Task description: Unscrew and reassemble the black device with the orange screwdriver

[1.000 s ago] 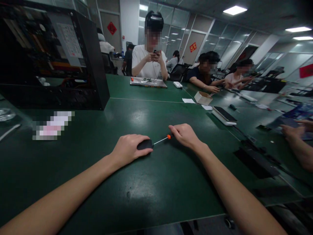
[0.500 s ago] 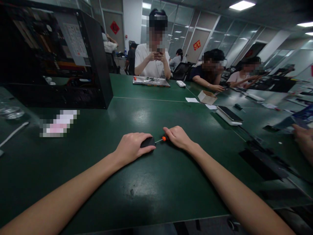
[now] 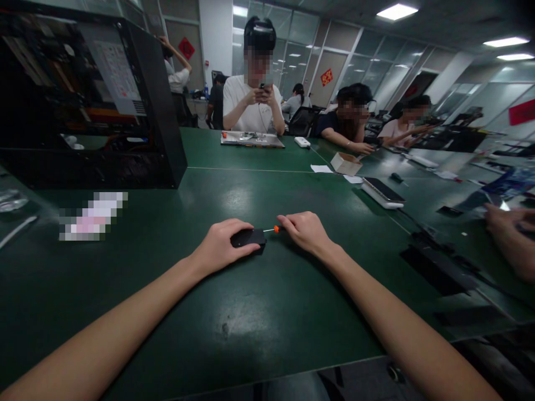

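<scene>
Thumb and fingers of my left hand [image 3: 225,244] are closed around a small black box [image 3: 253,239], which rests low over the green table [image 3: 234,312]. What kind of device the box is, I cannot make out. My right hand [image 3: 305,231] is wrapped round a screwdriver [image 3: 276,229] with an orange collar and a thin metal shaft. Its shaft points left at the right end of the box. Most of the handle is hidden in my fist. Whether the tip touches the box is too small to tell.
A black computer case [image 3: 163,106] stands open at the back left. Farther right lie a small cardboard box [image 3: 346,164], a phone on a white block [image 3: 382,192] and a black power strip [image 3: 438,262]. Another person's hands [image 3: 512,234] are at the right edge. Several people sit beyond.
The box now sits more level, with more of its top showing. The screwdriver shaft has swung to meet its upper right end. The whole view has shifted slightly.
</scene>
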Motion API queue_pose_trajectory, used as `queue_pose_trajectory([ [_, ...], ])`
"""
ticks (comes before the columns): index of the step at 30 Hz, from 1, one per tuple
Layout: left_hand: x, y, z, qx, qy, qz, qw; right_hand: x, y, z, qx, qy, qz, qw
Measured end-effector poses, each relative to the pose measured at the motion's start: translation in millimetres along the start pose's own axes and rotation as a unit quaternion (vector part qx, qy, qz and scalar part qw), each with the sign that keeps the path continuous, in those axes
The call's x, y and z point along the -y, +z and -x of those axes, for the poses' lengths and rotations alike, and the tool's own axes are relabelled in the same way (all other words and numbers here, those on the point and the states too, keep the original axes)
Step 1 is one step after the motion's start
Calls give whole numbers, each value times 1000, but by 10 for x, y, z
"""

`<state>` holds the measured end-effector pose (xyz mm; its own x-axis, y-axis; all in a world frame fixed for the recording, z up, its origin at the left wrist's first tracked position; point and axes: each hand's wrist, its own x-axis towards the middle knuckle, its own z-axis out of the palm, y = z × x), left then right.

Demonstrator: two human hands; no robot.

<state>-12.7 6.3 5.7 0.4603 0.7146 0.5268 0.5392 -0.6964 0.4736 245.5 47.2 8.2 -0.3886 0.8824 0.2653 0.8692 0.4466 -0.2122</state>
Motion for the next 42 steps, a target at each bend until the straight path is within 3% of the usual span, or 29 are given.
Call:
queue_pose_trajectory([
  [5,18,67,9,-21,9,6,1000,243,79,57,-11,4,-66,998],
  [10,16,61,-2,-21,9,16,1000,217,151,35,-25,35,-121,992],
  [14,56,-6,-26,13,1,43,999,104,139,18,-35,36,-123,991],
  [20,122,-74,-42,52,-103,55,992,13,91,12,-69,-1,-91,993],
  [28,78,-96,-42,103,-95,124,982,95,145,25,-124,-64,-63,988],
  [37,83,-73,-21,98,-77,126,984,89,157,12,-102,-51,-76,991],
  [42,65,-62,-22,88,-87,119,985,125,136,31,-23,-57,-94,994],
])
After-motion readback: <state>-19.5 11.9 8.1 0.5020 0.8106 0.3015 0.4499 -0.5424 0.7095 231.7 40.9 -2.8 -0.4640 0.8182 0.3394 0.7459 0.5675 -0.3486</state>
